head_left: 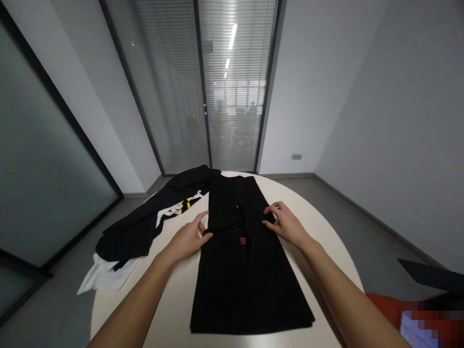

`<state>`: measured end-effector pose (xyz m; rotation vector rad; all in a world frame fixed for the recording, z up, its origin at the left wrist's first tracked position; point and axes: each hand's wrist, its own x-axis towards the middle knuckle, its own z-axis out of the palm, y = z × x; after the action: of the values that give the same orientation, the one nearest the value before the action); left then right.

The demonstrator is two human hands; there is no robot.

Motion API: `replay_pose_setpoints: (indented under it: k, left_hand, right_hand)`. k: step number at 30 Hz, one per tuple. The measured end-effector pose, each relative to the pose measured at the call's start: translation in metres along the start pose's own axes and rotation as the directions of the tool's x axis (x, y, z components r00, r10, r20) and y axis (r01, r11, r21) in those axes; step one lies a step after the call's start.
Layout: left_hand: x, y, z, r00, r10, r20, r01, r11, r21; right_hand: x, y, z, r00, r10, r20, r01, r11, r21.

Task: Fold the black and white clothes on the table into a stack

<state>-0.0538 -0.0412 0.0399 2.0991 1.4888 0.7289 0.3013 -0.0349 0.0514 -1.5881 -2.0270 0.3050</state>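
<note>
A black garment with a small pink mark lies lengthwise, folded narrow, on the round white table. My left hand rests at the garment's left edge, fingers together and pressed flat on the cloth edge. My right hand sits on the garment's right edge, its fingers curled onto the fabric. Both hands are about level with the pink mark.
A pile of black and white clothes with yellow print lies at the table's left, partly hanging over the rim. A red object and a dark shape sit at the lower right. Glass doors with blinds stand behind the table.
</note>
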Motion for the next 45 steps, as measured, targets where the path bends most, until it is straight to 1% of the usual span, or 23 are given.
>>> replay_pose_setpoints:
  k: [1,2,3,4,5,7,8,10,12,14,16,20,26,28,30,32,34,38,39,40,41,43,45]
  left_hand:
    - [-0.001,0.004,-0.003,0.999,0.021,-0.047,-0.018,0.997,0.075]
    - [-0.002,0.008,-0.005,0.995,0.052,-0.083,-0.041,0.990,0.132]
    - [-0.003,0.012,-0.007,0.992,0.091,-0.087,-0.076,0.984,0.162]
    - [-0.004,0.016,-0.008,0.989,0.134,-0.062,-0.122,0.978,0.167]
    - [-0.005,0.020,-0.008,0.983,0.181,-0.013,-0.176,0.972,0.155]
    - [-0.006,0.025,-0.005,0.958,0.268,0.104,-0.280,0.952,0.120]
    - [-0.007,0.027,-0.004,0.946,0.295,0.134,-0.311,0.943,0.119]
    - [-0.007,0.027,-0.001,0.943,0.303,0.134,-0.321,0.936,0.142]
    - [-0.007,0.026,0.000,0.955,0.279,0.105,-0.293,0.943,0.159]
    - [-0.006,0.023,0.001,0.959,0.264,0.100,-0.277,0.947,0.161]
    - [-0.006,0.022,0.002,0.954,0.274,0.124,-0.292,0.944,0.156]
    - [-0.005,0.019,0.004,0.946,0.290,0.146,-0.309,0.942,0.133]
    - [-0.003,0.015,0.004,0.951,0.279,0.134,-0.293,0.951,0.102]
    - [-0.003,0.015,0.004,0.951,0.275,0.138,-0.290,0.951,0.105]
    - [-0.003,0.016,0.004,0.951,0.274,0.145,-0.291,0.951,0.107]
    - [-0.003,0.016,0.004,0.949,0.279,0.145,-0.295,0.949,0.108]
    - [-0.003,0.015,0.004,0.948,0.287,0.141,-0.303,0.946,0.111]
    - [-0.002,0.010,0.006,0.938,0.315,0.142,-0.333,0.935,0.124]
    - [-0.002,0.009,0.006,0.933,0.328,0.146,-0.346,0.930,0.123]
    - [-0.001,0.009,0.006,0.928,0.342,0.148,-0.360,0.925,0.121]
    - [-0.001,0.009,0.005,0.923,0.357,0.145,-0.375,0.919,0.123]
    - [-0.001,0.011,0.003,0.906,0.405,0.122,-0.419,0.897,0.140]
    - [-0.002,0.017,0.001,0.880,0.470,0.073,-0.476,0.866,0.153]
  right_hand:
    - [-0.001,-0.007,-0.003,1.000,-0.022,-0.003,0.022,0.999,-0.031]
    - [-0.003,-0.015,-0.006,0.998,-0.049,0.026,0.049,0.999,-0.020]
    - [-0.005,-0.023,-0.008,0.991,-0.088,0.097,0.086,0.996,0.029]
    - [-0.008,-0.030,-0.008,0.968,-0.140,0.208,0.122,0.988,0.098]
    - [-0.011,-0.038,-0.008,0.921,-0.201,0.333,0.147,0.973,0.180]
    - [-0.018,-0.052,-0.002,0.788,-0.293,0.541,0.125,0.937,0.326]
    - [-0.022,-0.058,0.002,0.716,-0.323,0.619,0.092,0.922,0.375]
    - [-0.029,-0.069,0.010,0.599,-0.344,0.723,0.030,0.912,0.409]
    - [-0.036,-0.079,0.015,0.513,-0.326,0.794,0.009,0.927,0.375]
    - [-0.042,-0.089,0.017,0.458,-0.282,0.843,0.025,0.952,0.304]
    - [-0.048,-0.099,0.015,0.438,-0.235,0.868,0.068,0.971,0.228]
    - [-0.055,-0.111,0.010,0.437,-0.222,0.872,0.164,0.972,0.165]
    - [-0.058,-0.114,0.009,0.348,-0.239,0.906,0.138,0.969,0.203]
    - [-0.058,-0.114,0.012,0.338,-0.237,0.911,0.157,0.968,0.194]
    - [-0.060,-0.116,0.014,0.363,-0.231,0.903,0.221,0.963,0.157]
    - [-0.064,-0.119,0.016,0.413,-0.231,0.881,0.297,0.949,0.109]
    - [-0.068,-0.124,0.015,0.448,-0.232,0.864,0.344,0.936,0.074]
    - [-0.070,-0.131,0.011,0.493,-0.241,0.836,0.382,0.923,0.040]
    - [-0.068,-0.130,0.010,0.494,-0.246,0.834,0.374,0.926,0.052]
    - [-0.065,-0.128,0.009,0.483,-0.251,0.839,0.350,0.934,0.078]
    - [-0.062,-0.124,0.008,0.454,-0.254,0.854,0.306,0.945,0.118]
    - [-0.057,-0.115,0.007,0.363,-0.266,0.893,0.161,0.962,0.221]
    - [-0.053,-0.105,0.006,0.258,-0.305,0.917,-0.014,0.948,0.319]
